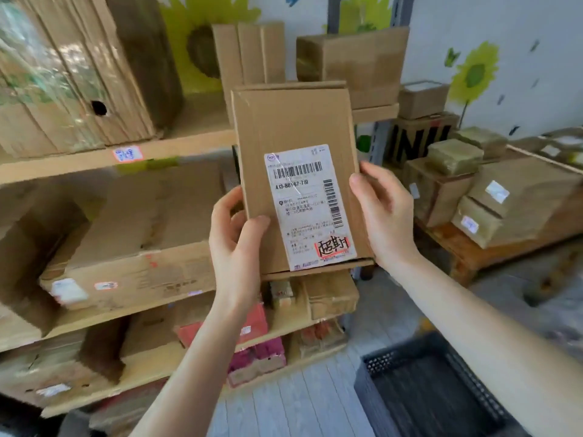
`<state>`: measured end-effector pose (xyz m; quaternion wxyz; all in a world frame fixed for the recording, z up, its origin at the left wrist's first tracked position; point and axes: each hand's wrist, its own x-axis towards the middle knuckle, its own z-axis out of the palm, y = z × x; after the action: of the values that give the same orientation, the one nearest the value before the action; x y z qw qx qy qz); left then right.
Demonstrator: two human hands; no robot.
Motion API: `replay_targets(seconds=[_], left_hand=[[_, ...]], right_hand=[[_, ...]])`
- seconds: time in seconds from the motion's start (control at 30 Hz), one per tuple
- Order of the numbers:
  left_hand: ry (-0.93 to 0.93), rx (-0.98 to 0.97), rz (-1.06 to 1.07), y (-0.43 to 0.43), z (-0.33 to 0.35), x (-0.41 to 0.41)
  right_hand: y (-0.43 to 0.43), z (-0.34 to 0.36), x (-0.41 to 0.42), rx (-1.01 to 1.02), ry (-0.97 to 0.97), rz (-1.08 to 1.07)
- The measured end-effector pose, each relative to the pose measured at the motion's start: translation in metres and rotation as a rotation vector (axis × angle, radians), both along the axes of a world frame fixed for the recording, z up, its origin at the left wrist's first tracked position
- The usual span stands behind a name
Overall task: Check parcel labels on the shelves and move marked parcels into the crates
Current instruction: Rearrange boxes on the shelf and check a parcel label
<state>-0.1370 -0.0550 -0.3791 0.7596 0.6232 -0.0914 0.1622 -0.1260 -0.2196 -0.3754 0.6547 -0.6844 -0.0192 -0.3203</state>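
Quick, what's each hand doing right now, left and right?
Left hand: grips the cardboard parcel at its lower left edge.
Right hand: grips the same parcel at its right edge.

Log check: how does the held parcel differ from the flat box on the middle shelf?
The held parcel stands upright in the left hand and right hand; the flat box lies on its shelf. The parcel's label has a red sticker; the box's labels are blurred. Both are brown cardboard.
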Motion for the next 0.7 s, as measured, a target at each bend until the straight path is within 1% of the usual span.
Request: replay_targets(seconds=[0.13, 0.37, 0.5, 0.63, 0.7], left_hand=[[0.094, 0.069, -0.263, -0.059, -0.041, 0.007], [0.279, 0.32, -0.77, -0.169, -0.117, -0.006], [0.377, 0.473, -0.967, -0.22, -0.16, -0.036], [0.43, 0.645, -1.089, -0.256, -0.213, -0.075], [0.463, 0.73, -1.148, -0.27, -0.238, -0.095]], right_hand=[[-0.058, -0.041, -0.037, 0.049, 0.101, -0.277], [-0.142, -0.118, -0.125, 0.232, 0.346, -0.76], [-0.162, -0.163, -0.184, 0.35, 0.473, -0.894], [-0.175, -0.212, -0.237, 0.463, 0.619, -1.031], [-0.182, -0.236, -0.262, 0.51, 0.692, -1.061]])
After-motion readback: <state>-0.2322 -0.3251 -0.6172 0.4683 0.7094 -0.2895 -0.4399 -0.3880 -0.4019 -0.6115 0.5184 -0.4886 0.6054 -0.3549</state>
